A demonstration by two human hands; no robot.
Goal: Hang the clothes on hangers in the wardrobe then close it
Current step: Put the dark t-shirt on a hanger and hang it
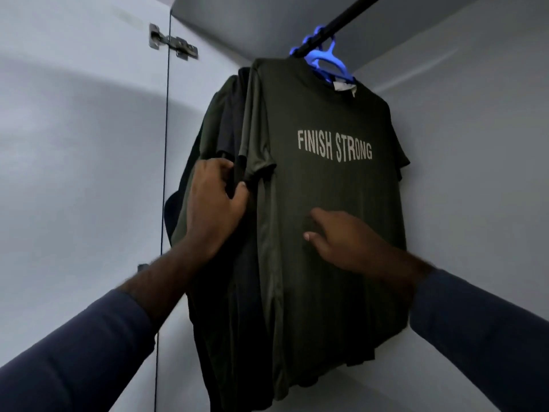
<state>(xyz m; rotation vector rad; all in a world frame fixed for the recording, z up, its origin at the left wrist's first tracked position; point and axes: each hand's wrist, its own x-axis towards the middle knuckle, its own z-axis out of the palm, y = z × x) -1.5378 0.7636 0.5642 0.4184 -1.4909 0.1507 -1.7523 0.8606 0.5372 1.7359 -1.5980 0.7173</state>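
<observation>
Fingers (221,166) of left hand (217,200) curled round the sleeve hem of the shirt (326,185), right hand (341,239) narrow, thumb and forefinger seemingly nipping a small fold on its front. Shirt already up on a blue hanger (329,59), foremost of the clothes (214,123) bunched at the far end of the rail (341,22). Best tugged lightly straight down and smoothed flat, never sideways, to keep the hook seated: wall (475,144) close on the right, bare rail on the near side, door (74,144) open on its hinge (172,44) at the left.
</observation>
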